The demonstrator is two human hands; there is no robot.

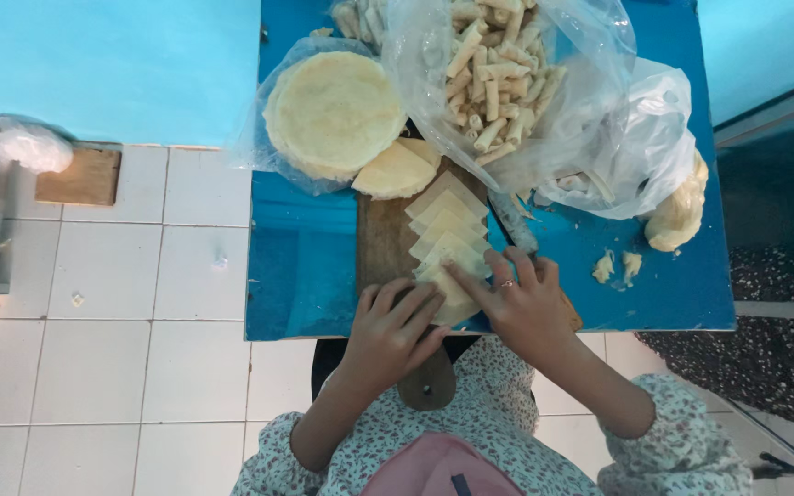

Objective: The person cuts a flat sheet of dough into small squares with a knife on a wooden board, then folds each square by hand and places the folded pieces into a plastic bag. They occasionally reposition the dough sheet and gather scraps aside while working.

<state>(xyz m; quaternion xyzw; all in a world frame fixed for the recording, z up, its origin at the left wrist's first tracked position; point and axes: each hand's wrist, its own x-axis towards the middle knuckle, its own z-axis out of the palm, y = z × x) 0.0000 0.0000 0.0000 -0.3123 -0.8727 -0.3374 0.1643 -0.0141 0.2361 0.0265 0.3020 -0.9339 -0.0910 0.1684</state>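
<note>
Both hands (457, 317) press pale, thin, triangular pastry wrappers (448, 234).

A: Where does the view look from?

B: One camera, worn on the head, facing almost straight down. The person's own chest and sleeves fill the bottom edge, so up in the picture is away from the body.

A: How near is it?

B: Near enough that both hands, left hand (395, 323) and right hand (523, 301), sit just below the centre, over the board (380, 241). The blue table (300, 276) takes the middle and top; its far edge runs out of the picture.

A: Anything beyond the table?

B: White floor tiles (94, 367) on the left, far lower. There is no second view to share with.
</note>
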